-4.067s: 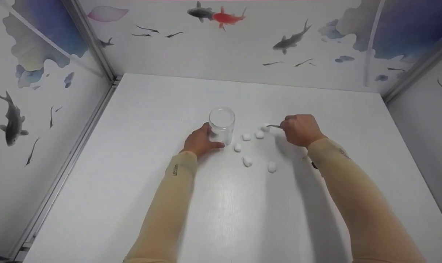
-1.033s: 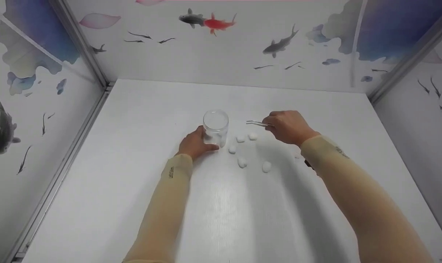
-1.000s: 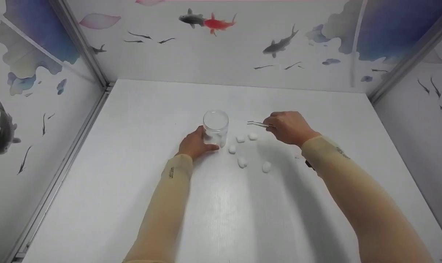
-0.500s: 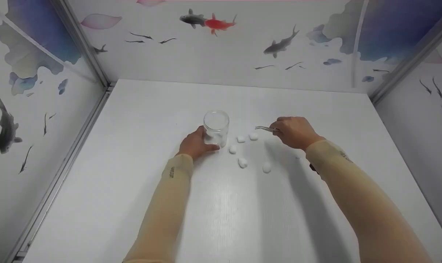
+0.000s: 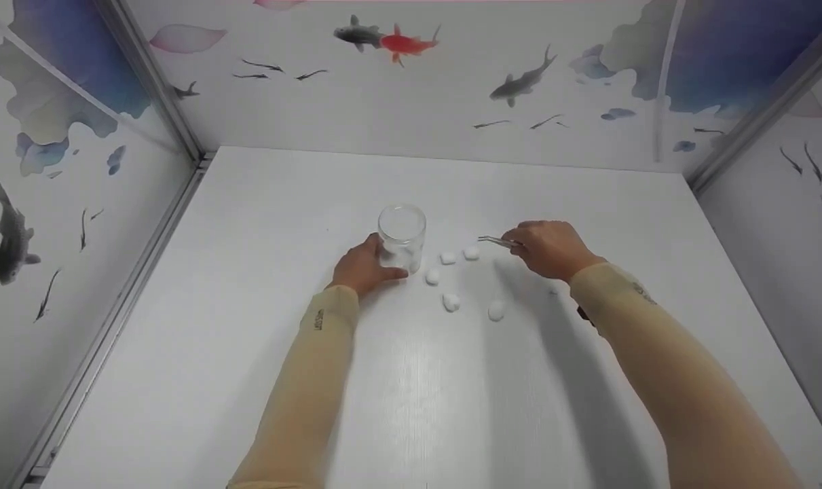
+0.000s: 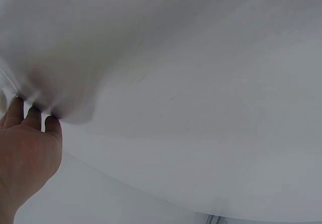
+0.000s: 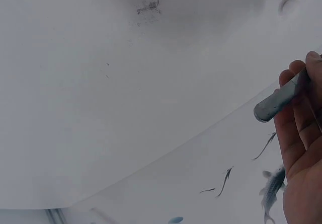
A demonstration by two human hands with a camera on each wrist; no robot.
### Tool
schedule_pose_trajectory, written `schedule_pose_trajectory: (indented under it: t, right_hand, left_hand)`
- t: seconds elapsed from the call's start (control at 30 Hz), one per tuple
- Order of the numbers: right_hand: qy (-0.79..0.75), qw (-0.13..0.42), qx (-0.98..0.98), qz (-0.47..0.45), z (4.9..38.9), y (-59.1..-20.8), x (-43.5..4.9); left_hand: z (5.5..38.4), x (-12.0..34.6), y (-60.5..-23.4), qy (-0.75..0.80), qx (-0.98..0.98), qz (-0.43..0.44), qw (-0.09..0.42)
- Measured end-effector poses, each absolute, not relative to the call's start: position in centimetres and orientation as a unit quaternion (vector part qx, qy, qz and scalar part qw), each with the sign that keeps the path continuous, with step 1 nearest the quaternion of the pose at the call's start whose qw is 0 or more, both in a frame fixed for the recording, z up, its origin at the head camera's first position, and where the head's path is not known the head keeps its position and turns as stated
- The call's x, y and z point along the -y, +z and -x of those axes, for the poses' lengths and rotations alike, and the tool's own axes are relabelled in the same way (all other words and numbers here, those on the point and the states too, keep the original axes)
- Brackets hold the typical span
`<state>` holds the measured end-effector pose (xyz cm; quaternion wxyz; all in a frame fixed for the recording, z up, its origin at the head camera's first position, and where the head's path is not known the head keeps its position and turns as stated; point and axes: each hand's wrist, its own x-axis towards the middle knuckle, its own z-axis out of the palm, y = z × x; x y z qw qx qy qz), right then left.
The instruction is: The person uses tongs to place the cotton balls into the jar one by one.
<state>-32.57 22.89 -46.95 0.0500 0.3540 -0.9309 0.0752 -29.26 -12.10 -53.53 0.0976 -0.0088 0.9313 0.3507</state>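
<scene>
My left hand (image 5: pixel 364 267) grips the side of a clear jar (image 5: pixel 402 231) that stands upright with its mouth uncovered. Whitish shapes show faintly low inside it. In the left wrist view, fingertips (image 6: pixel 34 111) press against the jar's wall. To the right, my right hand (image 5: pixel 553 248) pinches metal tweezers (image 5: pixel 499 241), whose tips point left with nothing visible between them. Their blunt end (image 7: pixel 266 110) sticks out past the fingers in the right wrist view. Several white cotton balls lie between the hands, among them a far one (image 5: pixel 471 253) just below the tips and a near one (image 5: pixel 495 311).
The white table (image 5: pixel 302 190) is bounded by a back wall (image 5: pixel 438 95) printed with fish and by side panels in metal frames. A dark smudge (image 7: pixel 150 6) marks the tabletop in the right wrist view.
Four seconds ago the tweezers touched another cotton ball, which is gone from the table now. Over the last second my right hand has drawn the tweezers rightward and nearer. The left hand has stayed on the jar.
</scene>
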Motion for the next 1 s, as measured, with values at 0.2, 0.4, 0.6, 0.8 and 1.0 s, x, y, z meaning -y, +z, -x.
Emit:
schedule_pose_trajectory:
  t: [0.2, 0.4, 0.6, 0.8, 1.0]
  right_hand:
    - [0.074, 0.056, 0.930, -0.357, 32.5, -47.3, -22.9]
    - [0.074, 0.062, 0.928, -0.360, 32.5, -47.6, -23.0]
    - [0.072, 0.066, 0.927, -0.362, 32.7, -47.9, -23.1]
    - [0.064, 0.060, 0.927, -0.365, 32.8, -48.3, -22.8]
    - [0.047, 0.049, 0.928, -0.367, 32.8, -48.5, -22.2]
  left_hand:
    - [29.3, 12.2, -53.6, 0.350, -0.932, 0.004, 0.098]
    - [29.3, 12.2, -53.6, 0.358, -0.929, 0.006, 0.098]
    - [29.3, 12.1, -53.7, 0.356, -0.929, 0.012, 0.098]
    - [29.4, 12.1, -53.7, 0.353, -0.930, 0.014, 0.097]
    - [29.5, 12.2, -53.8, 0.356, -0.929, 0.012, 0.097]
